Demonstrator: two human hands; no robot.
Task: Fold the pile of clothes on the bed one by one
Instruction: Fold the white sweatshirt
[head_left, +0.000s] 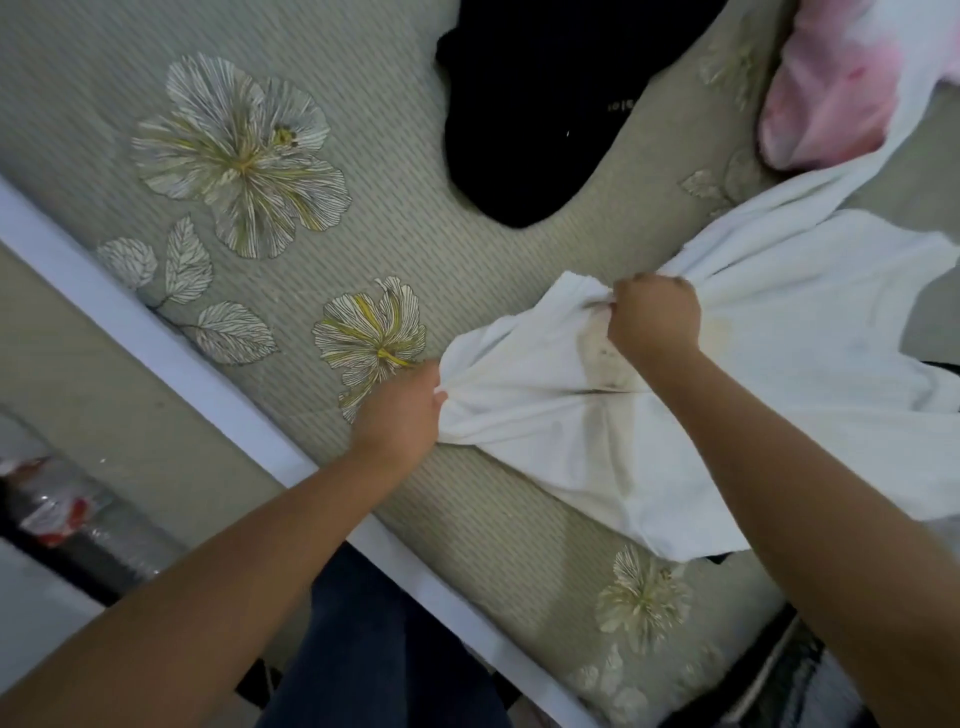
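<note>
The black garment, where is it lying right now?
The black garment lies at the top middle of the head view on the bed, left of the pink garment.

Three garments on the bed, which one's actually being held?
The white garment: the left hand and right hand both grip bunched fabric on it. The black garment and pink garment lie untouched farther up the bed.
</note>
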